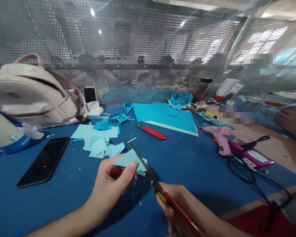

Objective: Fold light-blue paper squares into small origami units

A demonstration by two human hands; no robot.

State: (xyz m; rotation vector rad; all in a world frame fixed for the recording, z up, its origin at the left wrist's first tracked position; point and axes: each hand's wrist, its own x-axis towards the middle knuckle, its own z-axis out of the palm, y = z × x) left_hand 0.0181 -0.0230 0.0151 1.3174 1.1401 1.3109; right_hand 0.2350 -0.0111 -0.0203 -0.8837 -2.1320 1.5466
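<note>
Nearest the camera, the right hand is clenching the red-and-yellow handles of a pair of scissors, wrist low over the blue table, blades angling up and away to the left. The blades are meeting the light-blue paper piece along its right edge — whether they are parted or closed on it is hard to tell from here.

The left hand is reaching in from the lower left, forearm rising off the table, thumb on top and fingers beneath, pinching the paper at its lower left side and holding it just above the tabletop. The paper looks thin, light and floppy; it is probably sagging wherever it is unsupported, so a pinch close to the cutting line seems the sounder hold, with fingertips kept clear of the blades.

Further out, a black phone is lying flat at the left, and a heap of pale-blue paper offcuts is sitting beyond the hands. A red utility knife is lying mid-table, a pink glue gun at the right. Farther back — large blue paper sheets and a folded paper flower; a beige backpack is standing far left.
</note>
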